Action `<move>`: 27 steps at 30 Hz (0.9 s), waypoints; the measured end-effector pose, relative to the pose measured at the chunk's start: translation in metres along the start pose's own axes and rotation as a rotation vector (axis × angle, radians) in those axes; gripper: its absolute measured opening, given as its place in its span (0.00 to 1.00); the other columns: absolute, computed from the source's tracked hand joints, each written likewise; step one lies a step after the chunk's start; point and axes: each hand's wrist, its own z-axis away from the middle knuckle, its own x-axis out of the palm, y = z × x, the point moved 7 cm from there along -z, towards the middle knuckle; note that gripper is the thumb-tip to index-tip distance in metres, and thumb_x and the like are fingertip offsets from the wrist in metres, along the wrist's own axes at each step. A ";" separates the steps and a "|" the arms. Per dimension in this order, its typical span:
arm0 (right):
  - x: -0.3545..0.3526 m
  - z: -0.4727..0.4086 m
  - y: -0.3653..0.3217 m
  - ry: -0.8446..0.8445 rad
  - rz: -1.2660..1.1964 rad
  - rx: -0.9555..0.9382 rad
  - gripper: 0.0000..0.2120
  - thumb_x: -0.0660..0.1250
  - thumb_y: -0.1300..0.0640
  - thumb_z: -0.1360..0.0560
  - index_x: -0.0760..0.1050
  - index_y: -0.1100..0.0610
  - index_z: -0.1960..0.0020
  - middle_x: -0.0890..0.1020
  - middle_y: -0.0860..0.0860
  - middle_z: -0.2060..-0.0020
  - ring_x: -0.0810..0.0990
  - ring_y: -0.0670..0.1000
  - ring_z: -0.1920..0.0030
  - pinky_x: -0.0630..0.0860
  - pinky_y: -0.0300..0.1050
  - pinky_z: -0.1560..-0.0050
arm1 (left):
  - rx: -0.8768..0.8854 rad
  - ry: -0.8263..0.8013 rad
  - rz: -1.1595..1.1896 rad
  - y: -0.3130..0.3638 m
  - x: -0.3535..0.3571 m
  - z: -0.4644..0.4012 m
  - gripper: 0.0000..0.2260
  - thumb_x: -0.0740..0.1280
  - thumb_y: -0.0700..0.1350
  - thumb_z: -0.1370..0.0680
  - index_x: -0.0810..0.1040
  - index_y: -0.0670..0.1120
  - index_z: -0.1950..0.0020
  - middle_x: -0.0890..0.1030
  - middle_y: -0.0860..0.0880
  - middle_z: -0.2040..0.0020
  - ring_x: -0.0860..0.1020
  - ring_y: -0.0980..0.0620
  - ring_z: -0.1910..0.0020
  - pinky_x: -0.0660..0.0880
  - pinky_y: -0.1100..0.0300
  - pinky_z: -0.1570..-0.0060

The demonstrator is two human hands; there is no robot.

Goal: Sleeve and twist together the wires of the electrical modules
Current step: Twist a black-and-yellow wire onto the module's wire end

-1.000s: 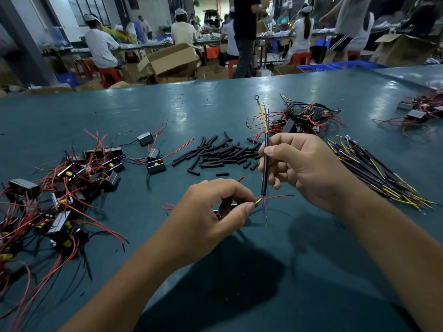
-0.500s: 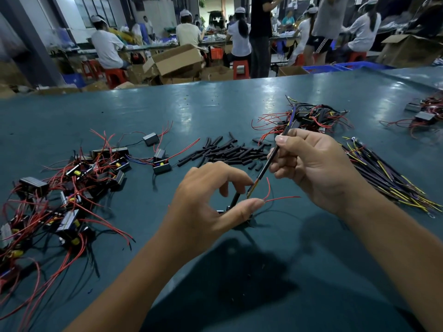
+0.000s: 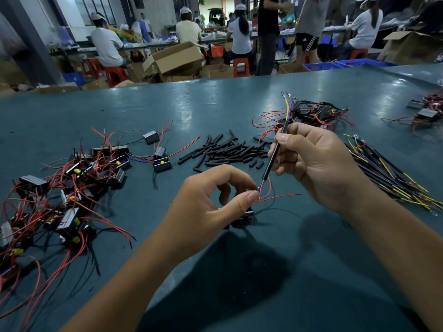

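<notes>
My right hand [image 3: 311,161] grips a black-sleeved wire bundle [image 3: 272,161], tilted, with yellow and purple ends sticking out above the fist toward the far side. My left hand [image 3: 213,200] pinches the bundle's lower wire ends between thumb and forefinger, where thin red leads [image 3: 278,196] curl out to the right. A small black module [image 3: 244,216] lies on the table just under my left fingers, mostly hidden by them.
Loose black sleeve pieces [image 3: 227,150] lie in a pile at centre. Modules with red wires [image 3: 67,185] cover the left of the teal table [image 3: 311,271]. Sleeved yellow-purple bundles [image 3: 388,176] lie at right, another tangle [image 3: 314,113] behind. People work at benches beyond.
The sleeved bundle went from upright to leaning and now stands steeper again. My left hand has moved right and up, now pinching the wire ends at the bundle's lower tip.
</notes>
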 end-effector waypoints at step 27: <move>-0.006 0.002 0.010 0.125 0.065 0.116 0.06 0.63 0.64 0.21 0.74 0.62 0.56 0.80 0.55 0.70 0.79 0.49 0.74 0.75 0.37 0.75 | 0.239 0.190 -0.268 0.016 -0.005 0.003 0.04 0.67 0.42 0.25 0.79 0.44 0.59 0.76 0.54 0.62 0.74 0.47 0.64 0.72 0.46 0.61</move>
